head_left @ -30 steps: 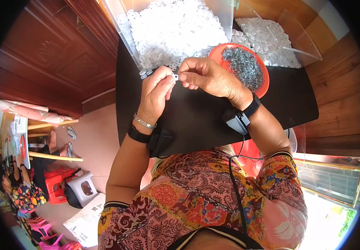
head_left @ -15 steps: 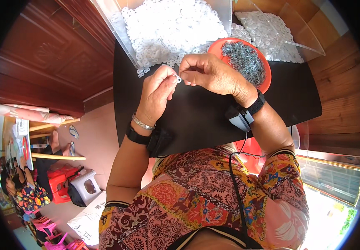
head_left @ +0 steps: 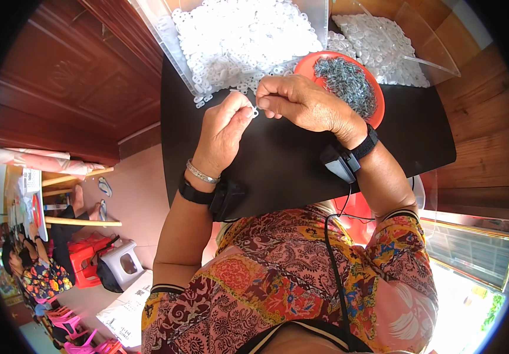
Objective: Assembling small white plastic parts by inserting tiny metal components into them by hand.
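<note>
Over the dark table (head_left: 290,162), my left hand (head_left: 222,133) pinches a small white plastic piece with holes (head_left: 255,111) between thumb and forefinger. Close against that piece, the thumb and forefinger of my right hand (head_left: 304,106) are pressed together; anything between them is too small to make out. Just beyond the right hand stands an orange-red bowl (head_left: 379,109) holding a heap of thin grey metal pins or nails (head_left: 349,85). A clear plastic bin (head_left: 178,65) full of similar white pieces (head_left: 245,41) lies beyond my left hand, with several spilled at its near edge.
Another clear container (head_left: 434,53) of whitish small parts (head_left: 384,44) sits at the far right. A black cable (head_left: 338,277) runs down my front from the right wrist device (head_left: 340,163). On the left, another person (head_left: 39,268) sits near stools (head_left: 119,265) and a white sack (head_left: 126,312).
My right hand has shifted very slightly at the white piece, and the piece has tilted a little in my left fingers. The bowl and bin stay where they were.
</note>
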`<move>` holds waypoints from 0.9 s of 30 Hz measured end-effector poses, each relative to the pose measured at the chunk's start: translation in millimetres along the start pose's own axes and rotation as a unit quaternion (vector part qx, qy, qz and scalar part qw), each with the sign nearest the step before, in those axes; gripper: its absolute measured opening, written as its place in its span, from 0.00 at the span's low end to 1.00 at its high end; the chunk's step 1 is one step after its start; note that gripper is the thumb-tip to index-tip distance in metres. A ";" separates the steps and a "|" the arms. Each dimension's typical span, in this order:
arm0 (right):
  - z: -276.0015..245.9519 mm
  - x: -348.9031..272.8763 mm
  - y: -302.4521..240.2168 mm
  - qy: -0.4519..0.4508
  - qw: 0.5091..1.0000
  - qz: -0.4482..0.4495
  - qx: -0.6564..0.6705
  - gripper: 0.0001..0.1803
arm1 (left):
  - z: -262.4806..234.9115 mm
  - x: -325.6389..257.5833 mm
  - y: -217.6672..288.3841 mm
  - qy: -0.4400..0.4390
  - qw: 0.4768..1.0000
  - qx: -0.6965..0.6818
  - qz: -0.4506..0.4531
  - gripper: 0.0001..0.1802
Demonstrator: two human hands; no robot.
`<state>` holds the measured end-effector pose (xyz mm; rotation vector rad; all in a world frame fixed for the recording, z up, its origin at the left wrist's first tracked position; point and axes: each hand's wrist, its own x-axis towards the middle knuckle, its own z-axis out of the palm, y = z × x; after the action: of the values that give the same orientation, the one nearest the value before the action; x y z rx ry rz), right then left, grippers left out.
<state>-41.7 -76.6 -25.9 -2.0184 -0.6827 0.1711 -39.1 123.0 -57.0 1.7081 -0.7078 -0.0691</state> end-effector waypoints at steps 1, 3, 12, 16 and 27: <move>0.1 0.2 -0.1 0.000 1.000 0.000 -0.001 0.03 | 0.5 0.0 -2.8 0.002 1.000 0.008 0.012 0.10; -0.8 -0.1 -0.2 -0.001 1.000 -0.003 -0.010 0.03 | 1.2 0.4 -4.2 0.003 1.000 0.015 0.024 0.12; -2.8 -1.7 -1.1 0.000 0.998 -0.026 -0.061 0.05 | 1.5 0.2 -7.1 -0.005 0.999 0.030 0.021 0.11; -3.0 -1.5 -0.8 0.001 0.997 -0.028 -0.069 0.05 | 1.3 0.4 -5.2 -0.001 0.999 0.038 0.022 0.11; 2.2 -2.3 -0.2 0.003 0.993 -0.058 -0.107 0.04 | 3.4 -1.2 -4.9 -0.009 0.998 0.051 0.025 0.12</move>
<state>-44.5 -76.1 -27.2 -2.1746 -0.8409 0.0232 -39.4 121.0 -62.8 1.7870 -0.7778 -0.0130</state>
